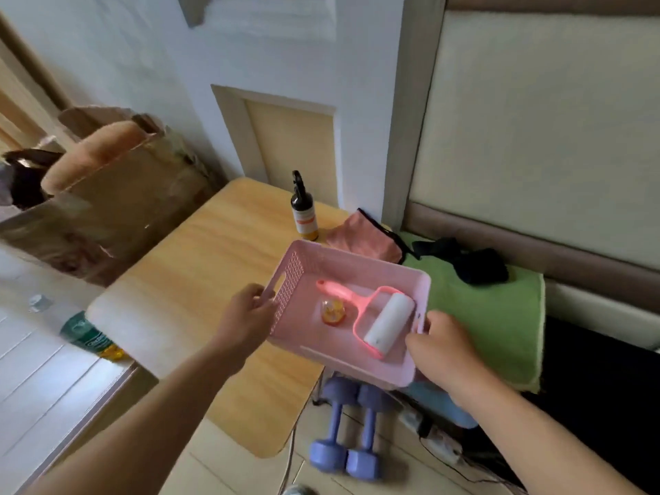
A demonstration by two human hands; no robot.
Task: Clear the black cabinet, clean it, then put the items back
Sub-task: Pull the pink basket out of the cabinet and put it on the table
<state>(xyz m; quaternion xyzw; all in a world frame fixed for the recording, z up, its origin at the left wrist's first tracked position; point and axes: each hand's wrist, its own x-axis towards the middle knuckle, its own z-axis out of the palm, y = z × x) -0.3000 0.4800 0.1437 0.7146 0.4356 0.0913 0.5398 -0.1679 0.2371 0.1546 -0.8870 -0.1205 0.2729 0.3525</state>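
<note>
Basket (357,258): pink, I hold it up over the wood table (214,244) corner, next to the green towel (482,309).
In it: lint roller (389,319) & small orange bottle (333,311).
My L hand (246,316): curled round the left handle.
My R hand (443,348): grips the right end.
Table back: spray bottle (304,209), pink cloth (364,237).
Floor: 2 purple dumbbells (346,434) under basket.
Room: white wall (285,48), brown box (107,209) on left.

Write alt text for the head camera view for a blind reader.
The left hand and right hand hold a pink perforated plastic basket by its ends over a light wooden table; inside lie a pink-handled lint roller and a small orange container. A dark spray bottle stands on the table.
</note>
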